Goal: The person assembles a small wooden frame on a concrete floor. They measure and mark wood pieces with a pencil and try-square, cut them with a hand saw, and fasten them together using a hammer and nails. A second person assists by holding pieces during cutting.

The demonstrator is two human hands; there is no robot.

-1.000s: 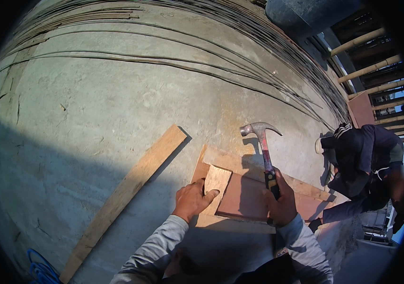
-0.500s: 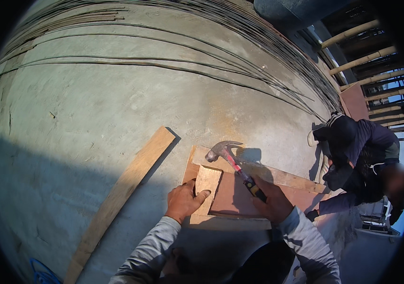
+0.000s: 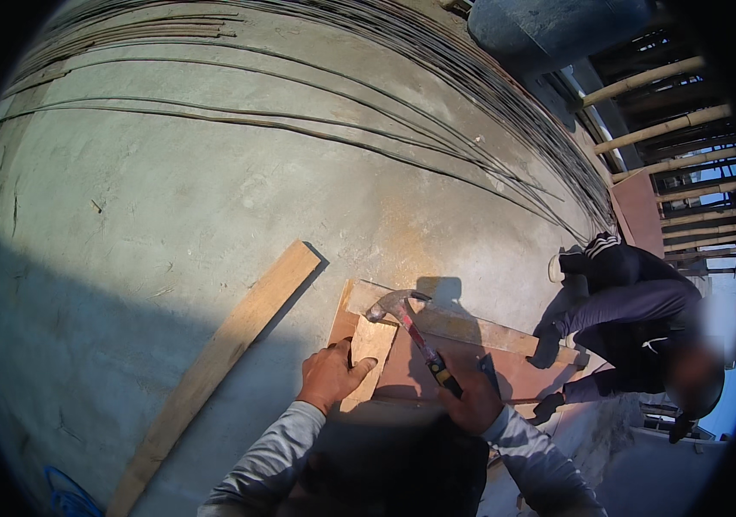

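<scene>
My right hand [image 3: 469, 401] grips the handle of a claw hammer [image 3: 411, 327] with a red shaft. Its steel head is down on the top edge of a small pale wood block [image 3: 371, 348]. My left hand [image 3: 331, 376] presses on that block's lower left part, fingers spread. The block lies on a reddish-brown board [image 3: 471, 366], with a pale strip of wood [image 3: 471, 323] along the board's far edge.
A long wooden plank [image 3: 221, 366] lies diagonally on the concrete slab [image 3: 170, 198] to my left. Many thin steel rods [image 3: 437, 95] curve across the far side. Another person [image 3: 635, 319] crouches at the right. Bamboo poles [image 3: 661, 121] stand beyond. A blue cord [image 3: 66, 498] lies at lower left.
The hammer swung down from raised upright to land on the small block's top edge. My left hand stayed on the block.
</scene>
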